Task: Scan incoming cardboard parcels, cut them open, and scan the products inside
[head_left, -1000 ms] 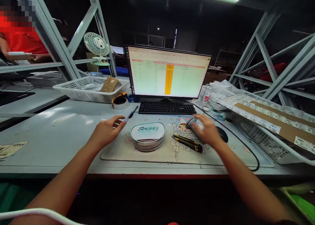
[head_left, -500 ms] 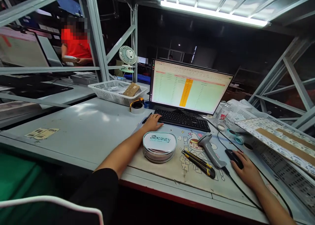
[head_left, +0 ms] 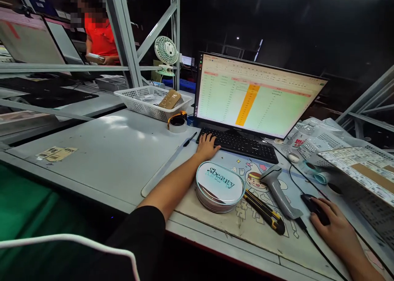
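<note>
My left hand [head_left: 208, 146] lies on the left end of the black keyboard [head_left: 243, 145], fingers apart on the keys and holding nothing. Over at the right, my right hand [head_left: 337, 223] is wrapped round a black computer mouse [head_left: 315, 209] on the desk mat. The monitor [head_left: 255, 98] behind the keyboard shows a spreadsheet with an orange column. Close to my left forearm sits an oval clear-sided case [head_left: 220, 186] with "sbeauty" on its white lid. A yellow-and-black utility knife [head_left: 264, 211] and a grey barcode scanner [head_left: 281, 193] lie between the case and the mouse.
Left of the monitor are a white basket [head_left: 141, 104] holding a brown box, a tape roll [head_left: 177, 123], a pen [head_left: 190, 139] and a small fan [head_left: 166, 55]. Cardboard sheets [head_left: 363, 166] rest at the right. Beyond the frame stands a person in red [head_left: 100, 39].
The camera view has shifted closer and downward, so the desk things appear larger and farther right. My left hand stays at the keyboard, with its fingers now more over the keys. My right hand keeps the mouse.
</note>
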`<action>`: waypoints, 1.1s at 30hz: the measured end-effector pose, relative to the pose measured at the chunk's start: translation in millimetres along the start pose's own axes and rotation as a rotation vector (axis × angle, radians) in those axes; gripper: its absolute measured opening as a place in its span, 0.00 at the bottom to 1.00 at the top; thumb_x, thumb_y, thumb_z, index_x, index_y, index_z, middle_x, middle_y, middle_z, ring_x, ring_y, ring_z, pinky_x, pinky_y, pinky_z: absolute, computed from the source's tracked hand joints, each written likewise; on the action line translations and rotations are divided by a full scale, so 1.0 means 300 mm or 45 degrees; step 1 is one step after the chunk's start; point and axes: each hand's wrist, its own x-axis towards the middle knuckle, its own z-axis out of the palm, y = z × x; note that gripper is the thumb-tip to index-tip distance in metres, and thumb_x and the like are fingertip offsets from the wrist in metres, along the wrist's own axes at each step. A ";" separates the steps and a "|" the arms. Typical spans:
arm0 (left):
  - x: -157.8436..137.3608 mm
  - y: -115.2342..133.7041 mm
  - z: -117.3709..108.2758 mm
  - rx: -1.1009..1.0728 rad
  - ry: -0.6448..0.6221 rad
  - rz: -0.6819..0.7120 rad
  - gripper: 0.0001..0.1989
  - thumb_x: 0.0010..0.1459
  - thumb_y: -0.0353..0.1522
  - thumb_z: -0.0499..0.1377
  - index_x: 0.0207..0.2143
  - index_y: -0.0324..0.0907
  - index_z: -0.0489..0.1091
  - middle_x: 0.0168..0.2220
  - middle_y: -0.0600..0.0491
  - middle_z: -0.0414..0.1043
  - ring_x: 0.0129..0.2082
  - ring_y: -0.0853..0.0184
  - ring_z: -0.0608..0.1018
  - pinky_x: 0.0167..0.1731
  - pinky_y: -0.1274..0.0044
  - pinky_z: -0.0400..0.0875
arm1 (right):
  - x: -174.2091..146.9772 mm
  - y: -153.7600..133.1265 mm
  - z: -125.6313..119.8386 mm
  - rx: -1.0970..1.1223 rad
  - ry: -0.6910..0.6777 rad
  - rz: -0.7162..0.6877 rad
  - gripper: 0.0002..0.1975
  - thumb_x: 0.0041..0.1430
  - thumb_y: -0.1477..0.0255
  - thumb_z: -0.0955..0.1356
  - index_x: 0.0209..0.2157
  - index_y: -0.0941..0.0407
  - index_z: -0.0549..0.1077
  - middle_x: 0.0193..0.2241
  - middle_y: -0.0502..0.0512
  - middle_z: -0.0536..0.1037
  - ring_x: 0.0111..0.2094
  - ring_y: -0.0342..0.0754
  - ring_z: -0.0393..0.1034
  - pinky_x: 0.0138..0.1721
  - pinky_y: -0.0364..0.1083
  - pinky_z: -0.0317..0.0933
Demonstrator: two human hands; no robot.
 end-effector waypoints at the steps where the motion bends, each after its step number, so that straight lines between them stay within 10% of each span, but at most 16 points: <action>1: 0.000 0.000 0.000 0.004 -0.003 -0.007 0.34 0.76 0.49 0.50 0.74 0.37 0.62 0.78 0.38 0.52 0.79 0.43 0.51 0.78 0.55 0.40 | -0.001 -0.002 0.000 0.002 0.005 0.009 0.29 0.69 0.48 0.62 0.62 0.48 0.76 0.65 0.59 0.74 0.59 0.65 0.76 0.47 0.58 0.76; 33: -0.010 0.021 -0.009 0.028 -0.016 -0.113 0.33 0.76 0.45 0.48 0.76 0.40 0.60 0.79 0.40 0.49 0.79 0.40 0.49 0.78 0.50 0.39 | 0.032 0.063 0.040 0.081 0.018 -0.090 0.31 0.65 0.45 0.64 0.59 0.47 0.80 0.61 0.60 0.78 0.55 0.65 0.80 0.44 0.59 0.79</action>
